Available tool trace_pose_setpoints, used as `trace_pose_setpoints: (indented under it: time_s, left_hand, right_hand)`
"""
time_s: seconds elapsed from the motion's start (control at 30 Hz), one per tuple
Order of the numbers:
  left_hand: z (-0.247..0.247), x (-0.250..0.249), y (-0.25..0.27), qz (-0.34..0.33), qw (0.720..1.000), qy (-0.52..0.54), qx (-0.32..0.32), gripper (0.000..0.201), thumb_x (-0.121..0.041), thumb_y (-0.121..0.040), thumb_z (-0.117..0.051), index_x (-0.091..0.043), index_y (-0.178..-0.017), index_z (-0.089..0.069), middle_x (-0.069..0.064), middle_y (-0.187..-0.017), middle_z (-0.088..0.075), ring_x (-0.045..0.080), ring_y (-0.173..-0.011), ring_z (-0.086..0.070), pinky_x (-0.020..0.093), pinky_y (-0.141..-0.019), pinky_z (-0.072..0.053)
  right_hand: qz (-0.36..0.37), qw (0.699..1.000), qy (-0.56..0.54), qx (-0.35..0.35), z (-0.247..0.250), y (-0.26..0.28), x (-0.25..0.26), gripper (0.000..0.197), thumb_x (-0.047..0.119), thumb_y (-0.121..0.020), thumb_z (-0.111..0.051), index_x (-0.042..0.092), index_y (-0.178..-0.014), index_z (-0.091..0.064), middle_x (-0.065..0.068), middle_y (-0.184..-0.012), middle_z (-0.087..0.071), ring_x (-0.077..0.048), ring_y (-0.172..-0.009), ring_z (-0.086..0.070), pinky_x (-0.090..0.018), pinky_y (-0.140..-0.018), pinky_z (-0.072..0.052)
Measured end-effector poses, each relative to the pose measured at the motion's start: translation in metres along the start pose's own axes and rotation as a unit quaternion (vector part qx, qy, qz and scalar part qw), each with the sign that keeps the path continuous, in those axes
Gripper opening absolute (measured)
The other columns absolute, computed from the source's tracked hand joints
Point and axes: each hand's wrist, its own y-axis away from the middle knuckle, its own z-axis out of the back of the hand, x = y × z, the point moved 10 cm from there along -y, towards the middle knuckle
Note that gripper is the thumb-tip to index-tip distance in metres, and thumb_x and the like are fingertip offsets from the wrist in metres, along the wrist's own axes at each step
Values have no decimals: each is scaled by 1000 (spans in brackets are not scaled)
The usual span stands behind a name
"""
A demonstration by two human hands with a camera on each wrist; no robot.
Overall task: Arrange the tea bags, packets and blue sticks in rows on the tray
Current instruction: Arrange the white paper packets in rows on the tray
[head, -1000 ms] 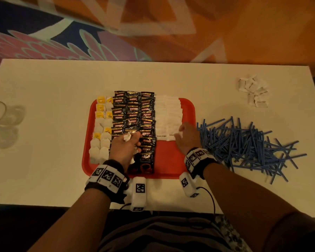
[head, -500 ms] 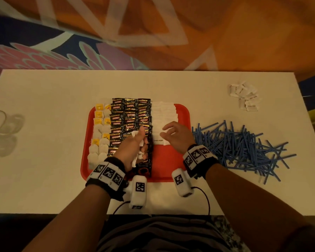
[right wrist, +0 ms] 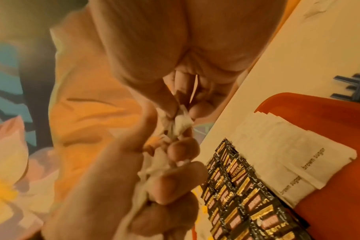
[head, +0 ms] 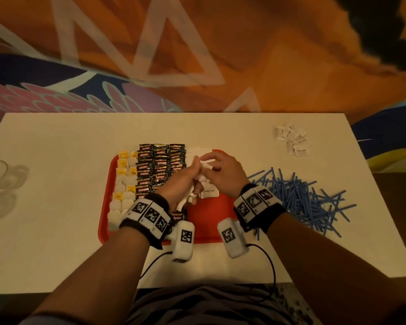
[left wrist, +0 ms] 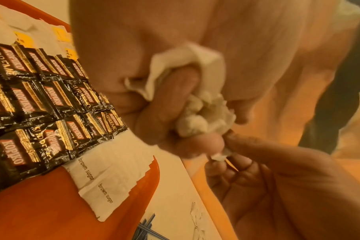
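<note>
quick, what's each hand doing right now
Left hand: closed round a bunch of white packets.
Right hand: fingers pinching one white packet from that bunch.

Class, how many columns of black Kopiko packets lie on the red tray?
3. Left column beside the tea bags, middle column, right column beside the white sugar packets. The left hand hides their near ends.

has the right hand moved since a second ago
Yes. The right hand has gone from the near end of the white packet row toward the tray's far end and leftward, and now pinches a packet from the bunch in the left hand.
</note>
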Motion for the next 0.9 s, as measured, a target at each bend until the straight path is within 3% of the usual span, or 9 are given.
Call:
trace_pose_setpoints:
  time_s: [0.1,0.23,0.33,0.4,0.5,0.57,0.63,0.77,0.9]
  left_hand:
    - [11,-9,4,-55,997,-26,-56,37,-45,-98,-55,-10,-86,-61,4,-70,-54,15,-49,-47,24,-45,-39]
    - [23,-9,6,-67,991,-5,-114,37,-33,-98,-61,-14,-67,-61,4,-65,-52,15,-45,-46,22,-44,-37]
    - [26,-9,7,-79,988,14,-131,41,-42,-93,-65,-2,-83,-68,18,-77,-59,20,-48,-49,33,-57,-39]
    - [26,-10,9,-84,986,27,-140,47,-50,-85,-66,-4,-91,-69,26,-86,-62,22,-52,-48,40,-62,-37]
    - [25,-14,11,-99,984,27,-147,35,-40,-93,-65,-5,-90,-70,17,-78,-60,21,-48,-49,38,-59,-36]
    - [26,-15,12,-107,982,5,-154,28,-28,-99,-60,-4,-88,-68,5,-69,-58,15,-45,-50,33,-54,-36]
    - [26,-15,14,-111,980,-16,-163,23,-22,-100,-58,-3,-90,-66,1,-66,-56,12,-43,-51,27,-49,-35]
    - [28,-13,15,-125,977,-34,-171,23,-19,-100,-58,3,-103,-64,11,-75,-56,9,-43,-52,23,-44,-36]
    - [30,-6,13,-118,978,-32,-168,19,-22,-99,-61,-3,-98,-66,11,-84,-60,12,-48,-55,28,-51,-40]
  right_hand:
    - [-9,999,-46,-8,8,0,-5,23,18,-85,-72,19,-106,-62,-4,-67,-65,-17,-61,-60,-35,-64,-49]
    - [-43,992,-95,-78,27,2,-19,19,15,-77,-79,27,-85,-68,2,-74,-70,-15,-67,-64,-40,-69,-54]
    - [-75,971,-154,-165,43,6,-34,14,15,-75,-78,27,-75,-69,-1,-75,-74,-17,-69,-68,-39,-71,-54]
    - [-96,957,-222,-162,37,9,-38,14,14,-76,-78,22,-84,-69,-7,-83,-75,-21,-73,-69,-38,-70,-53]
    - [-131,953,-270,-37,9,11,-34,34,20,-77,-82,13,-106,-67,-8,-99,-74,-19,-84,-68,-34,-68,-53]
    - [-124,961,-246,4,2,13,-30,33,16,-78,-80,7,-107,-69,-7,-94,-75,-15,-77,-67,-26,-62,-50]
    - [-127,963,-238,-31,8,11,-37,30,15,-78,-81,2,-103,-70,-10,-87,-73,-15,-71,-66,-24,-56,-49]
    - [-160,941,-287,-75,9,10,-51,32,31,-82,-77,1,-93,-72,-23,-100,-71,-25,-79,-63,-33,-61,-47]
    - [-167,925,-334,-64,6,14,-51,25,35,-91,-66,10,-94,-68,-12,-94,-71,-20,-78,-63,-29,-58,-45]
